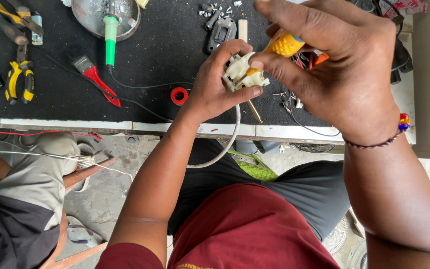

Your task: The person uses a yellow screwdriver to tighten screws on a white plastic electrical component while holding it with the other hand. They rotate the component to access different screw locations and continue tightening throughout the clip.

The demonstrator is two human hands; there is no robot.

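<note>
Plug (243, 71), white plastic, sits pinched in my left hand (215, 89), thumb under and fingers curled over, held up just above the bench's near edge, right of middle. White cable (227, 144) hangs from it, loops down past the edge toward my lap. Right hand (334, 65) pinches a yellow-handled screwdriver (284, 45), fingers pressed tight round the grip, tip down into the plug; shaft mostly hidden by my fingers, can't tell if it's seated in a screw. Risks, as I judge: tip slips off w/ too much push and jabs my left thumb; plug twists since it's only held in the air, no support; cable weight drags it sideways. Small screws (215, 10) lie loose at the far edge, soldering iron (110, 35) rests in a metal dish (125, 22), red tape roll (178, 95) near my left wrist, brush (95, 79) and pliers (18, 82) toward the left end.
</note>
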